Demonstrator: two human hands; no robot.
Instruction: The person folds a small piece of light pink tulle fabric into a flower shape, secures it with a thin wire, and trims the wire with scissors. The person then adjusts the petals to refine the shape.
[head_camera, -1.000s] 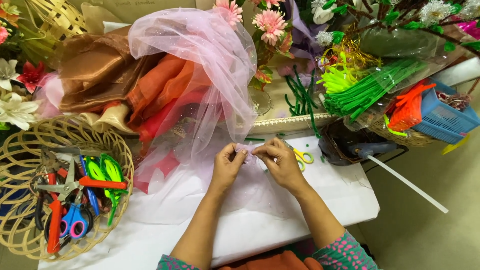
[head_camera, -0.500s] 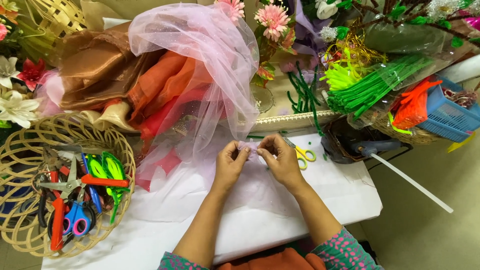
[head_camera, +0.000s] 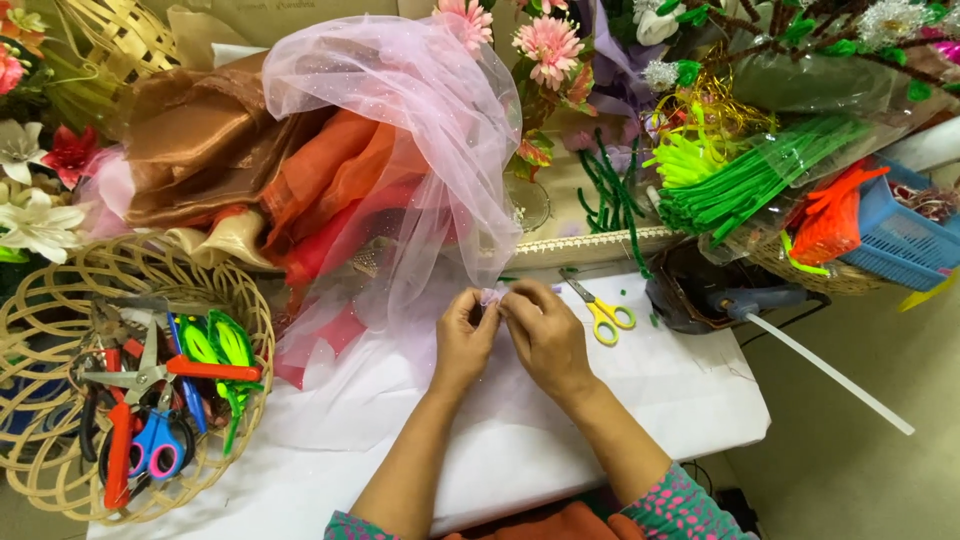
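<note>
Both hands meet at the centre of the white tabletop (head_camera: 640, 400): the left hand (head_camera: 465, 338) and right hand (head_camera: 545, 335) have their fingers pinched closed on a small gathered piece of pink tulle (head_camera: 492, 296) held between them. A big heap of pink tulle (head_camera: 400, 150) rises at 11 o'clock, yellow-handled scissors (head_camera: 603, 315) lie at 2 o'clock, and a wicker basket (head_camera: 60, 290) of scissors sits at 9 o'clock.

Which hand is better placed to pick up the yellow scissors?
Probably the right hand: the yellow-handled scissors lie just beside it on the white table. The left hand is farther away and pinches the pink tulle piece.
</note>
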